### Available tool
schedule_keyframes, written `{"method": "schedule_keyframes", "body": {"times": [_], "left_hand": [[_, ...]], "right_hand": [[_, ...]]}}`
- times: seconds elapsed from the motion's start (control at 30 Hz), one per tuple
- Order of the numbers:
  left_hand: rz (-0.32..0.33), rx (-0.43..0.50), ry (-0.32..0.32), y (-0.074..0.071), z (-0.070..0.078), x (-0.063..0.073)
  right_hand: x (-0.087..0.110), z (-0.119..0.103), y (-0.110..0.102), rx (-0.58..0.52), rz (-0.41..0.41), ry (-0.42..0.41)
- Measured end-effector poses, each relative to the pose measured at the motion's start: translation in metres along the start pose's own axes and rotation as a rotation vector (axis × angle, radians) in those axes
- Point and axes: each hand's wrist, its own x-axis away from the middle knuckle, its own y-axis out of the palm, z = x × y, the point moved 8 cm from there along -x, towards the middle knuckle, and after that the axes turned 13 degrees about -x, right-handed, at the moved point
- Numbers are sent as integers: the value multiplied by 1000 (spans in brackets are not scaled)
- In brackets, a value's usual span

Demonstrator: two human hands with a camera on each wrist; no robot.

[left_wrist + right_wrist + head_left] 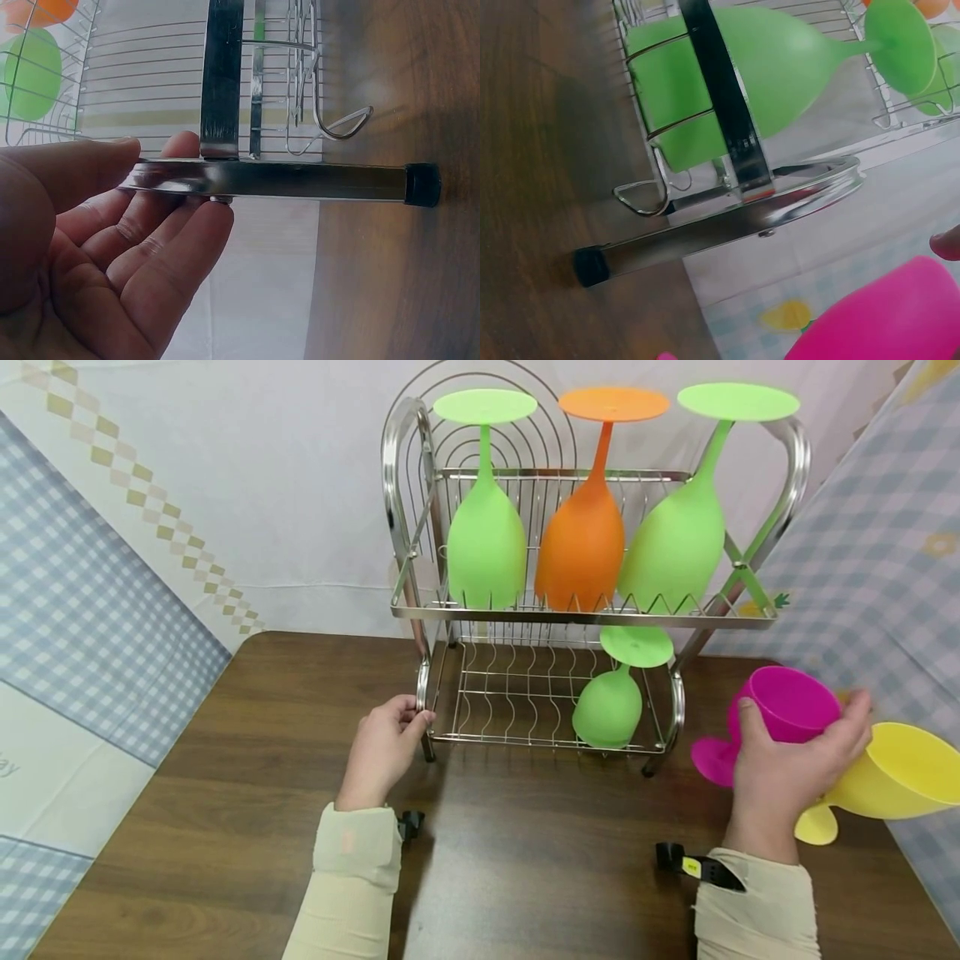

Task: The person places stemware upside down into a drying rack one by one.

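Head: your right hand (783, 781), fingers gripping one magenta goblet (793, 703), right of the metal rack (525, 617), beside one yellow goblet (911, 781). Left wrist: your left hand (120, 251), fingers holding the rack's frame (322, 181). Right wrist: one green goblet (791, 64), inverted in the rack.

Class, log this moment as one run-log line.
left grip: holding rack leg | right grip: holding pink goblet | upper tier: two green goblets, one orange goblet, upturned | lower tier: upturned green goblet

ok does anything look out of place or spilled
No spill or damage shows. Only the pink goblet, in the right hand, and the yellow goblet nearby differ: mouth up, right of the rack, while the racked goblets stand upside down.
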Motion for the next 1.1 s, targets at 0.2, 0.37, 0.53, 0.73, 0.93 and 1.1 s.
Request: {"method": "schedule_keyframes", "body": {"times": [0.2, 0.37, 0.53, 0.73, 0.93, 1.1], "left_hand": [[-8, -3, -5, 0, 0, 0], [-13, 1, -6, 1, 0, 0], [-18, 2, -10, 1, 0, 0], [-21, -3, -13, 1, 0, 0], [-20, -14, -10, 1, 0, 0], [-19, -24, -8, 1, -1, 0]], "right_hand": [[-4, 13, 1, -8, -35, 62], [-6, 20, 1, -54, -43, 108], [-9, 28, 3, -133, -55, 163], [-11, 35, 3, -163, -54, 161], [-13, 40, 3, -168, -49, 155], [-14, 41, 3, -169, -29, 166]]}}
